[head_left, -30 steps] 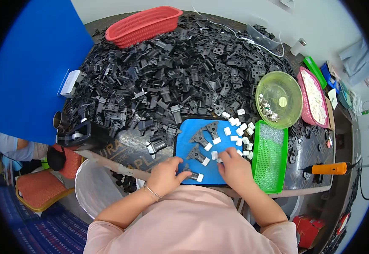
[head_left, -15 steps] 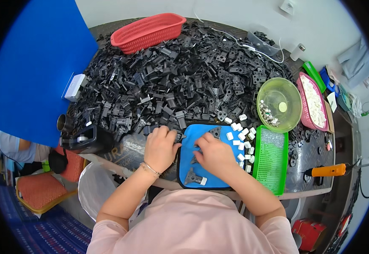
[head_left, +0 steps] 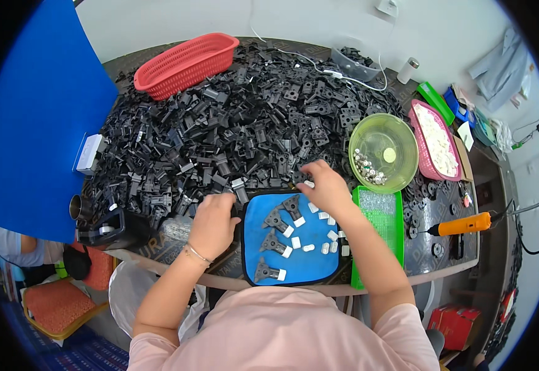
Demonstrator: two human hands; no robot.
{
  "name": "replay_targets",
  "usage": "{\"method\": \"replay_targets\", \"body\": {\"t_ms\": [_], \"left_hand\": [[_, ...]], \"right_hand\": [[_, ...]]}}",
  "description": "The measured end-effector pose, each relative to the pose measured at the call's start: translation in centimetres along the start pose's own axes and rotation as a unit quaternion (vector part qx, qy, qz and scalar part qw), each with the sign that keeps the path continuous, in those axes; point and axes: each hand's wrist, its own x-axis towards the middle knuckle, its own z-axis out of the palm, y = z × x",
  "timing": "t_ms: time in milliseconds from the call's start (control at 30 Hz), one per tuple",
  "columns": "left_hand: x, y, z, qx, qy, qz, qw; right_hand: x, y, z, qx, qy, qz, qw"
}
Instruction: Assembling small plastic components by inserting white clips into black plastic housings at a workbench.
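Observation:
A blue mat (head_left: 306, 263) with a dark rim lies in front of me. Along its left half sit several black three-armed plastic parts (head_left: 274, 243), each with a white block at one end. Small loose white blocks (head_left: 295, 242) are scattered over the mat's right half. My left hand (head_left: 214, 221) rests at the mat's upper left, by the heap's edge, its thumb apart from its bent fingers; nothing shows in it. Past the mat's upper right corner, my right hand (head_left: 326, 190) has thumb and forefinger apart around a white block (head_left: 309, 183), with no grip visible.
A big heap of black plastic parts (head_left: 220, 130) fills the table's back, with a red basket (head_left: 186, 68) behind it. To the right are a green tray (head_left: 377, 201), a yellow-green bowl (head_left: 399, 136) holding metal bits, a pink basket (head_left: 427, 139) and an orange electric screwdriver (head_left: 465, 224).
My right hand has moved from over the mat to its upper right corner. Loose white blocks now lie on the mat, and more black parts there show white ends. The view has shifted.

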Motion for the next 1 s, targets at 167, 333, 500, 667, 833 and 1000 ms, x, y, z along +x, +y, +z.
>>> {"method": "replay_targets", "body": {"t_ms": [167,333,500,667,833,1000], "left_hand": [[0.4,0.4,-0.1,-0.283,0.099,-0.076,0.951],[-0.1,-0.2,0.5,-0.614,-0.033,-0.321,0.721],[0.0,1.0,1.0,-0.725,-0.013,-0.326,0.606],[-0.6,0.9,0.7,-0.767,-0.042,-0.314,0.558],[-0.7,1.8,1.2,-0.783,-0.036,-0.306,0.540],[-0.1,3.7,2.3,-0.810,-0.072,-0.315,0.489]], "right_hand": [[2.0,-1.7,1.8,-0.039,-0.027,-0.019,0.999],[2.9,-2.0,0.7,-0.096,-0.062,0.030,0.993],[2.7,-0.7,1.6,-0.091,-0.063,-0.006,0.994],[2.5,-2.1,-0.2,-0.109,-0.026,0.017,0.994],[0.5,-2.5,-2.3,0.228,-0.012,0.061,0.972],[-4.1,-4.1,-1.7,0.583,-0.145,0.105,0.793]]}}
